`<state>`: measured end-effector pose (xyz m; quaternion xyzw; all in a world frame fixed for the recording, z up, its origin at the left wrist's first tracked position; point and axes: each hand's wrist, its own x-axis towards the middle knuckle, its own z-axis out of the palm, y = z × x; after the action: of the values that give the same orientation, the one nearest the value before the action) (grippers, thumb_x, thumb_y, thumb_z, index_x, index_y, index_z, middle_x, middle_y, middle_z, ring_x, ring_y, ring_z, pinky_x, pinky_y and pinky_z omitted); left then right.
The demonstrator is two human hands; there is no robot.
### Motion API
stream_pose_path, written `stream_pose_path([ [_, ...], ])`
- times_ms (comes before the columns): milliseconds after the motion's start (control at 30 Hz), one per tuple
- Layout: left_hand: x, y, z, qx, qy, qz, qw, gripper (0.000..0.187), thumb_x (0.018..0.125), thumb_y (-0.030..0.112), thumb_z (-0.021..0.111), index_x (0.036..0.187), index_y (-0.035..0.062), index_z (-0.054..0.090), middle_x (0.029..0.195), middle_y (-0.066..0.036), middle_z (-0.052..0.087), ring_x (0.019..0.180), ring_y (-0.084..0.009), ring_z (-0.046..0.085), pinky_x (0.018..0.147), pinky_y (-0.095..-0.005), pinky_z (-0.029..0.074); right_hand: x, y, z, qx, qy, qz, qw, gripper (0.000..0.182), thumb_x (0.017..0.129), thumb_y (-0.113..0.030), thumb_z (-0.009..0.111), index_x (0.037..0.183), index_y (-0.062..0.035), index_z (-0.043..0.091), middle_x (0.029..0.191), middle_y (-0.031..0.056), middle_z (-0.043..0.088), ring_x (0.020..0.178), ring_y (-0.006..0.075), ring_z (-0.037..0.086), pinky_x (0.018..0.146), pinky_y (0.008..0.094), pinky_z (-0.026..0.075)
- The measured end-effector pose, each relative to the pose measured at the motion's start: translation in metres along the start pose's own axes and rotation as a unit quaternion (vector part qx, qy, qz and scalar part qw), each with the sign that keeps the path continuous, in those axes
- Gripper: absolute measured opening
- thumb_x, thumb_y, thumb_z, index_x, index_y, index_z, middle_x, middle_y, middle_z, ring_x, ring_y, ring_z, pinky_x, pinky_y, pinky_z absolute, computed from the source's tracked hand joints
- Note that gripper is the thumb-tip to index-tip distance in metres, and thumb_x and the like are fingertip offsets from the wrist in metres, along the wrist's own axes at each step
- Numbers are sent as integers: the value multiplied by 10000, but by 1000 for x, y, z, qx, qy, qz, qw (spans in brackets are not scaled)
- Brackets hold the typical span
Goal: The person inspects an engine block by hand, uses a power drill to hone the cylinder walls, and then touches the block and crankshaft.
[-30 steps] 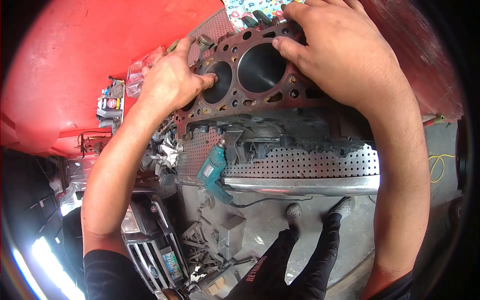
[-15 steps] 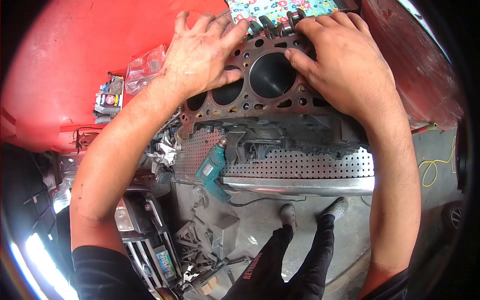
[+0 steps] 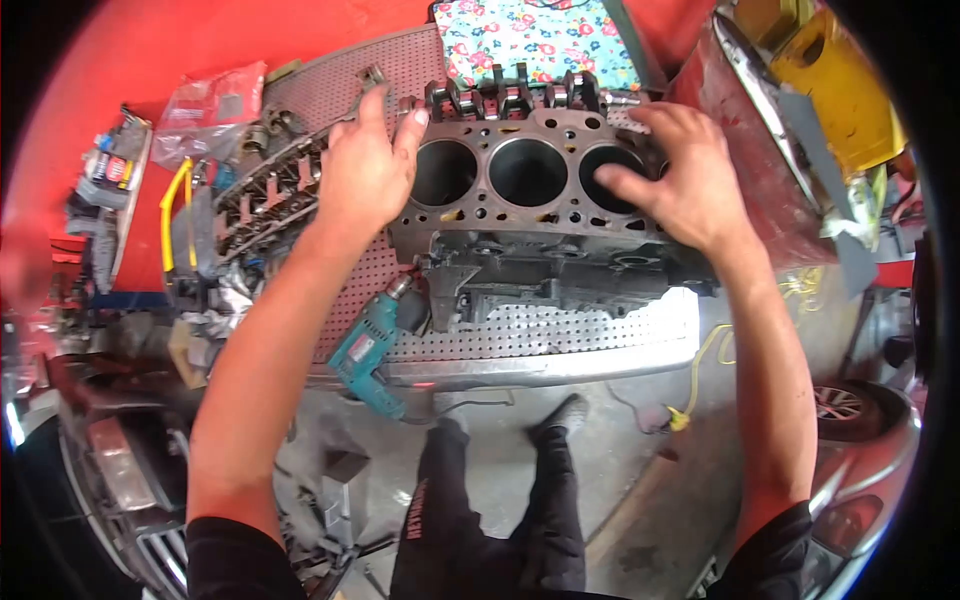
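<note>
Engine block [image 3: 540, 262] partly covered
The right hand [image 3: 695, 180] hides part of 1 bore [image 3: 612, 161]; a silver car [image 3: 880, 485] is cut off lower right.

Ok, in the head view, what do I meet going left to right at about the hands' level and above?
Clear plastic bag, left hand, engine block (the stretch between the hands), right hand, yellow panel.

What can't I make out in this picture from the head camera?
All in the head view:
- Engine block: right end, partly hidden by the right hand.
- Left hand: whether it touches the block, unclear from this angle.
- Label on the drill: too small to read.
- Silver car: cut off by the dark edge.
</note>
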<state>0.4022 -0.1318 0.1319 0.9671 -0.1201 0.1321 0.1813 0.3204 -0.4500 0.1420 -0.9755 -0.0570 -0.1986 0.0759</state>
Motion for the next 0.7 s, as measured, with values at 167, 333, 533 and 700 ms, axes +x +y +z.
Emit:
stream_pose_path([
  [167, -5, -13, 25, -171, -30, -154, 973, 557, 1081, 430, 493, 1513, 80, 466, 1205, -284, 706, 1225, -483, 615, 1048, -583, 470, 59, -64, -2, -126, -106, -94, 982, 569, 781, -497, 834, 1189, -107, 761, 1183, 98, 728, 1190, 302, 653, 1058, 471, 477],
  [333, -4, -13, 24, -142, -57, -137, 979, 532, 1095, 403, 462, 1521, 84, 464, 1165, -270, 732, 1204, -484, 634, 1047, -566, 482, 84, -75, 1, -203, -191, -140, 950, 446, 807, -454, 812, 1094, -114, 778, 1032, 96, 766, 1042, 293, 729, 993, 467, 506],
  [533, -6, -13, 24, -152, -65, -123, 979, 532, 1089, 409, 459, 1519, 96, 461, 1140, -293, 715, 1146, -474, 657, 1020, -587, 481, 92, -83, -13, -235, -240, -141, 931, 435, 797, -446, 805, 1056, -97, 784, 1026, 109, 771, 1020, 295, 744, 963, 472, 524],
  [700, -4, -12, 22, -144, -79, -128, 978, 541, 1085, 417, 459, 1529, 108, 455, 1161, -285, 713, 1157, -463, 654, 1035, -594, 465, 97, -86, -4, -286, -235, -170, 913, 482, 788, -511, 801, 1038, -99, 782, 1014, 99, 765, 1023, 274, 738, 949, 471, 524],
])
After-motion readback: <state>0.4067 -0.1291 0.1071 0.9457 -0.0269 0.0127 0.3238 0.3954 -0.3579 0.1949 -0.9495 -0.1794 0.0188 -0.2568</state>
